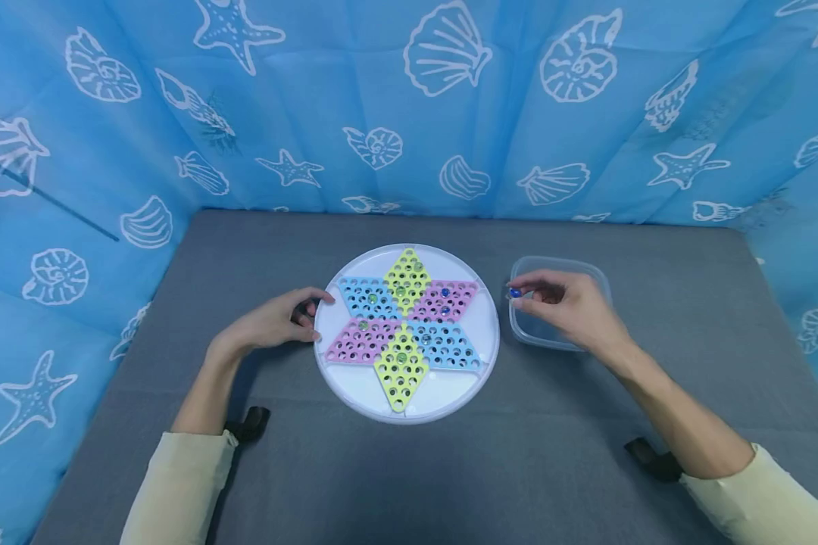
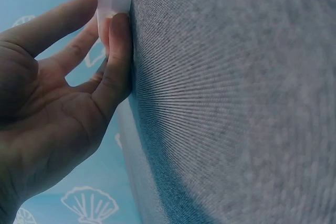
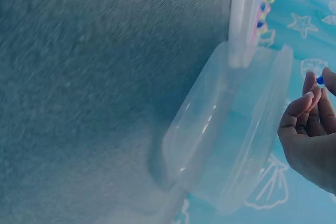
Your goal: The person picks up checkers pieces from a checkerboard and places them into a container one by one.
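Observation:
A round white Chinese checkers board (image 1: pixel 341 382) lies flat on the grey table, its star in yellow, pink and blue sections. Several glass marbles sit in its holes, among them a blue marble (image 1: pixel 445 292) and a green marble (image 1: pixel 401 358). At the board's left rim, my left hand (image 1: pixel 266 324) grips the edge between thumb and fingers. To the right, my right hand (image 1: pixel 576 306) pinches a blue marble (image 1: pixel 515 293) between thumb and fingertips. It is over a clear plastic container (image 1: pixel 552 345), partly covering it from above.
The grey cloth-covered table (image 1: pixel 409 484) surrounds the board and container. A blue curtain (image 1: pixel 409 174) with white shell and starfish prints hangs behind the table and along its sides. Dark wrist straps with cameras stick out near both sleeves.

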The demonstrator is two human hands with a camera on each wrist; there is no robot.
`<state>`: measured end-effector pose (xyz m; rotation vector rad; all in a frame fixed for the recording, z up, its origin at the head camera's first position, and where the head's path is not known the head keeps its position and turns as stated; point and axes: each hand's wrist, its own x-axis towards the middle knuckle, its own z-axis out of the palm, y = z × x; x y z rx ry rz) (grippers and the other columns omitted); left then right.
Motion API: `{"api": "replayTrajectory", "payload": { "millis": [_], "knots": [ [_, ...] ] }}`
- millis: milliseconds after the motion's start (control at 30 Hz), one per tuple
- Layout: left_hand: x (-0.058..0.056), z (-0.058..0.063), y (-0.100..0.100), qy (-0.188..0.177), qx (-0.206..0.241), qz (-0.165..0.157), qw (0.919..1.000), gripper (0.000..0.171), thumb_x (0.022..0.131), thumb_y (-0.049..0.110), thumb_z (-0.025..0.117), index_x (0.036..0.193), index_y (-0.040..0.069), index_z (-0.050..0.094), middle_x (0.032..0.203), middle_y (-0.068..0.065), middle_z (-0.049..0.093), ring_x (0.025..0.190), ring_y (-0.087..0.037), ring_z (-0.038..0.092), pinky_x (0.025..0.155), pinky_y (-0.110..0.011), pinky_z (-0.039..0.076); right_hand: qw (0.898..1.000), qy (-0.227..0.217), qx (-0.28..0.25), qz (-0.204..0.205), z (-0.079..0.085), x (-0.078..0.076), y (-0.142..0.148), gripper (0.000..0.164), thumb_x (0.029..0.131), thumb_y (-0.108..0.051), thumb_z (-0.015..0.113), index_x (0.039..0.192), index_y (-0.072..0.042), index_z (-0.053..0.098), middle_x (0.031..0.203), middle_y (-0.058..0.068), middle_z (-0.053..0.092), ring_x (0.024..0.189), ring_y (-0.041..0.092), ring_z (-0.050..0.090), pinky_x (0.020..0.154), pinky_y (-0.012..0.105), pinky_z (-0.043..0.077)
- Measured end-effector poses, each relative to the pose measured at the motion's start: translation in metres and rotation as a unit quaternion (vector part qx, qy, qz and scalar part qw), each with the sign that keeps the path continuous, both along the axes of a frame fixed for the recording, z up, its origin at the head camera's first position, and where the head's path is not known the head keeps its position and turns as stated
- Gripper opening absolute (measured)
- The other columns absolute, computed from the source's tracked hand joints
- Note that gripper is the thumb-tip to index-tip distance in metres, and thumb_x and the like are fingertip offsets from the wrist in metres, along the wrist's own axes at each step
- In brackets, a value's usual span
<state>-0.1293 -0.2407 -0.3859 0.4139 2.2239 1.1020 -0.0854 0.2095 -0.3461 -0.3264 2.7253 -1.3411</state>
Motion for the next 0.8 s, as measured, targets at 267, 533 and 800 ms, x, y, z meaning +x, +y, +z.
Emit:
{"api": "replayTrajectory", "payload": {
  "millis": [267,533,800],
  "knots": [
    [-0.002,-0.001,0.002,0.004,-0.005,-0.003,1.0000,0.055,0.091,0.001,0.068,0.140,0.002,0.045,0.106,-0.016,0.042,0.086,-0.023,0.049,0.074,-0.030,0.043,0.999,0.003,0.008,-0.037,-0.010,-0.010,0.013,0.025,0.091,-0.023,0.074,0.112,-0.011,0.072,0.089,0.006,0.065,0.078,0.021,0.056,0.064,0.024,0.046],
    [-0.001,-0.002,0.001,0.011,-0.003,-0.003,0.9999,0.055,0.090,0.000,0.069,0.139,0.001,0.046,0.105,-0.017,0.043,0.087,-0.023,0.050,0.075,-0.030,0.044,0.999,-0.002,0.018,-0.049,-0.017,-0.014,0.016,0.028,0.091,-0.026,0.074,0.112,-0.008,0.071,0.095,0.008,0.068,0.084,0.019,0.060,0.068,0.021,0.047],
    [-0.002,0.000,0.003,0.013,-0.001,-0.005,0.9999,0.056,0.089,0.001,0.069,0.139,0.000,0.045,0.106,-0.017,0.042,0.088,-0.022,0.052,0.076,-0.030,0.045,0.995,-0.059,0.037,-0.067,-0.019,-0.024,0.019,0.034,0.092,-0.026,0.073,0.117,-0.005,0.067,0.107,0.013,0.069,0.097,0.025,0.064,0.074,0.026,0.050]
  ]
}}
